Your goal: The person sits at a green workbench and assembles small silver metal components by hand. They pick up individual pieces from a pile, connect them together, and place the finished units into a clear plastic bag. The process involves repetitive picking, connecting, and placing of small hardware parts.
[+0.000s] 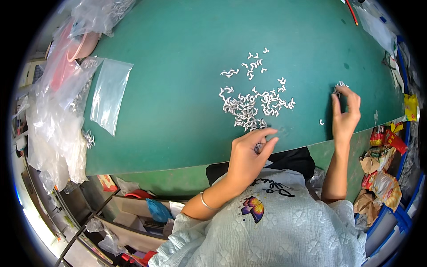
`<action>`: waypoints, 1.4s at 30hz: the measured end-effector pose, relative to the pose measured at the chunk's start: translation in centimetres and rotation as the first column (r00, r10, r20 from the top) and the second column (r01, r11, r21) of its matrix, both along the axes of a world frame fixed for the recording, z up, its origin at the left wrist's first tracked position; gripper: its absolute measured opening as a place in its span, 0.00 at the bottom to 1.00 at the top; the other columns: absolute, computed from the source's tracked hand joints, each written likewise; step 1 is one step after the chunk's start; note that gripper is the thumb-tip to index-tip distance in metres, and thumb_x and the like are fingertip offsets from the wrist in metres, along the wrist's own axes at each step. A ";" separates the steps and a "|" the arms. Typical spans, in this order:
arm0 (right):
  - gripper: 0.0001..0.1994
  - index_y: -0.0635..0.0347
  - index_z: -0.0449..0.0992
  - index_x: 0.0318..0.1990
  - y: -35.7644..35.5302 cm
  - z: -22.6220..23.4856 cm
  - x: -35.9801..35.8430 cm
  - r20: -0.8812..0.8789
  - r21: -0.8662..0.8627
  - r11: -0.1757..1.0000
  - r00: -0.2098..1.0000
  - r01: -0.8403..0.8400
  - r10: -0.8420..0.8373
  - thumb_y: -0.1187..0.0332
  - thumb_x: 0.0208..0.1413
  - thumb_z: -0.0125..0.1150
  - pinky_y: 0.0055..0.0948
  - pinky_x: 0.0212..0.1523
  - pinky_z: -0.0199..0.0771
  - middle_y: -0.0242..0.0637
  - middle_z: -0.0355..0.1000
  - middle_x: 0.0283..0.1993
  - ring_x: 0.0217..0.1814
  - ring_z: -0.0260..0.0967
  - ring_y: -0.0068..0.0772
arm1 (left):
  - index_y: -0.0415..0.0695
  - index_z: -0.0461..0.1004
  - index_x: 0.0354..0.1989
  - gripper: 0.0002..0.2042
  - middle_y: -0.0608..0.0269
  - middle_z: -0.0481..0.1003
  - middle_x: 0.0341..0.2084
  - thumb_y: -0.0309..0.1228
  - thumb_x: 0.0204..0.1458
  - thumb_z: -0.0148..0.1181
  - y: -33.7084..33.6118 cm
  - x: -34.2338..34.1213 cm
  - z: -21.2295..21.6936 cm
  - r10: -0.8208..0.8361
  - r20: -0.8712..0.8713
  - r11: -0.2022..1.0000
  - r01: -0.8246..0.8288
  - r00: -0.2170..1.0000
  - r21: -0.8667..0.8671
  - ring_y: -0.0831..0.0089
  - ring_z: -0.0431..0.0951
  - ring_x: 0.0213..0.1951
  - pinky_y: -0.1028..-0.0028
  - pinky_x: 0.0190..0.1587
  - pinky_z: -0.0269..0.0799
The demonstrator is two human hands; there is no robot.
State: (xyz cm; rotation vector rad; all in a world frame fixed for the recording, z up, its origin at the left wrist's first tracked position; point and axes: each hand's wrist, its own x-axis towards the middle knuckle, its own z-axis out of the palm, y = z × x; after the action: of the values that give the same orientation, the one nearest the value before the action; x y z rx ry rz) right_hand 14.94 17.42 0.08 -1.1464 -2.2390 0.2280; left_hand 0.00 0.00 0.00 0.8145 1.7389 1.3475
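A loose heap of small curved silver metal pieces [244, 109] lies on the green tabletop [178, 89]. At the near edge of that heap is my left hand [249, 155], its fingers curled round a few of the same pieces [258, 147], with thumb and forefinger held out. My right hand [347, 115] is at the right side of the table, thumb and forefinger bent together over a small cluster of silver pieces [341, 84]. Its fingertips partly cover what they grip. One single piece [321, 122] lies between my hands.
A flat clear plastic bag [111, 95] lies on the left, beside a pile of clear bags [58, 129] and a pink basket [84, 45]. Some silver rings [89, 139] sit near that pile. A red pencil [352, 12] is at the far right. Snack packets [384, 187] are piled beyond the right edge.
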 end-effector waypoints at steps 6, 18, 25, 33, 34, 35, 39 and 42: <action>0.13 0.58 0.75 0.39 -3.4 0.1 -2.9 0.071 -0.168 0.948 0.956 -0.271 0.286 0.73 0.41 0.64 0.34 0.46 0.58 0.35 0.67 0.44 0.47 0.60 0.39 | 0.37 0.76 0.35 0.08 0.69 0.62 0.12 0.20 0.44 0.61 0.2 0.4 0.5 -0.043 -0.077 0.999 0.041 0.996 -0.022 0.84 0.58 0.16 0.80 0.19 0.56; 0.07 0.61 0.76 0.30 -4.0 -0.9 -3.2 -0.108 -0.031 0.944 0.940 -0.330 0.325 0.78 0.40 0.63 0.30 0.35 0.61 0.35 0.68 0.31 0.34 0.64 0.35 | 0.38 0.76 0.35 0.07 0.72 0.62 0.12 0.22 0.46 0.60 -1.1 1.1 1.0 -0.004 -0.050 1.000 0.004 0.999 -0.003 0.86 0.58 0.16 0.81 0.19 0.54; 0.05 0.66 0.78 0.31 -6.4 2.3 -2.7 -0.519 -0.404 0.764 0.814 -0.503 0.261 0.81 0.44 0.59 0.26 0.38 0.66 0.37 0.73 0.30 0.34 0.66 0.29 | 0.39 0.76 0.35 0.06 0.78 0.62 0.15 0.26 0.50 0.58 -1.1 1.0 2.0 0.058 0.548 0.997 -0.078 0.835 0.013 0.88 0.57 0.18 0.85 0.19 0.51; 0.08 0.65 0.77 0.32 -8.3 4.6 -0.9 -0.600 -0.386 0.703 0.741 -0.597 0.300 0.83 0.41 0.61 0.25 0.36 0.67 0.38 0.74 0.31 0.34 0.67 0.30 | 0.39 0.77 0.35 0.06 0.78 0.60 0.15 0.24 0.49 0.59 -1.0 1.9 3.6 0.030 0.460 0.993 -0.079 0.887 0.087 0.90 0.57 0.19 0.86 0.19 0.51; 0.09 0.65 0.76 0.32 -8.3 4.9 -0.8 -0.588 -0.390 0.721 0.758 -0.573 0.284 0.83 0.41 0.61 0.25 0.36 0.67 0.37 0.74 0.31 0.34 0.67 0.31 | 0.38 0.77 0.34 0.06 0.77 0.60 0.15 0.23 0.48 0.59 -0.8 2.1 3.7 0.026 0.402 0.991 -0.077 0.915 0.111 0.90 0.57 0.18 0.86 0.19 0.51; 0.09 0.65 0.76 0.32 -8.3 5.1 -0.6 -0.575 -0.394 0.738 0.773 -0.548 0.267 0.83 0.40 0.62 0.26 0.36 0.67 0.37 0.74 0.31 0.34 0.67 0.31 | 0.38 0.76 0.34 0.05 0.77 0.61 0.14 0.22 0.48 0.59 -0.5 2.3 3.9 0.023 0.341 0.988 -0.073 0.940 0.134 0.89 0.58 0.18 0.86 0.19 0.51; 0.11 0.63 0.75 0.33 -7.3 5.6 0.0 -0.521 -0.232 0.810 0.772 -0.539 0.364 0.83 0.38 0.63 0.27 0.35 0.65 0.37 0.74 0.31 0.32 0.67 0.34 | 0.37 0.77 0.33 0.07 0.76 0.62 0.14 0.18 0.44 0.60 0.5 3.5 4.5 0.067 0.254 0.987 -0.102 0.965 0.127 0.89 0.58 0.19 0.85 0.21 0.53; 0.13 0.64 0.74 0.34 -6.1 5.5 0.5 -0.415 -0.052 0.854 0.789 -0.518 0.454 0.82 0.36 0.64 0.28 0.32 0.62 0.36 0.73 0.31 0.31 0.66 0.35 | 0.37 0.77 0.33 0.08 0.76 0.62 0.14 0.17 0.43 0.61 1.6 4.1 5.1 0.070 0.184 0.985 -0.098 0.980 0.145 0.89 0.58 0.19 0.86 0.22 0.54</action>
State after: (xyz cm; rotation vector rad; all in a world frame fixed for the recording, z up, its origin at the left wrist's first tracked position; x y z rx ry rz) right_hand 15.48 11.30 5.55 -0.5007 -2.1311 0.7950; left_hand 4.09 1.59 5.14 0.6862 1.5596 1.5767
